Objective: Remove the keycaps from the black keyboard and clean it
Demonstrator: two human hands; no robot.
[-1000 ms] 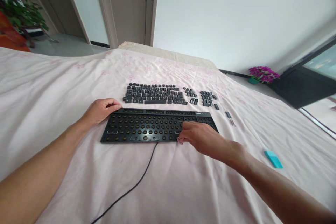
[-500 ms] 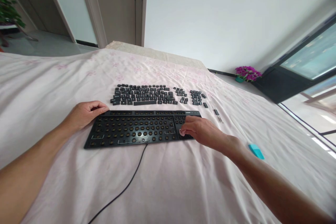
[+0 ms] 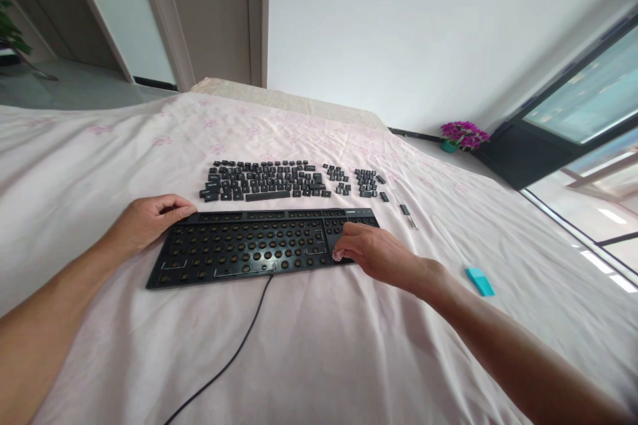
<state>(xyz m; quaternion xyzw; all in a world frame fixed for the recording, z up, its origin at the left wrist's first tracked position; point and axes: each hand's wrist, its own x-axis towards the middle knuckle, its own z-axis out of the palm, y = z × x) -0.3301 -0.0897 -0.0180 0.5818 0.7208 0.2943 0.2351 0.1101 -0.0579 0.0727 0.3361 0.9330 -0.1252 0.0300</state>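
A black keyboard (image 3: 249,246) with all its keycaps off lies on a pink sheet. My left hand (image 3: 144,219) rests curled on the keyboard's upper left corner and steadies it. My right hand (image 3: 371,251) lies over the keyboard's right end, fingers pinched on a small pink cloth (image 3: 337,255) pressed to the board. The removed black keycaps (image 3: 279,180) are laid out in rows just beyond the keyboard.
The keyboard's black cable (image 3: 234,352) runs toward me across the pink sheet (image 3: 323,358). A teal block (image 3: 479,281) lies to the right. A small dark tool (image 3: 406,211) sits beside the keycaps. A door, a purple potted plant (image 3: 461,135) and a window lie beyond.
My right hand has slid a little along the keyboard's right part with the cloth. My head has turned, so everything has shifted left in view. My left hand has stayed on the corner.
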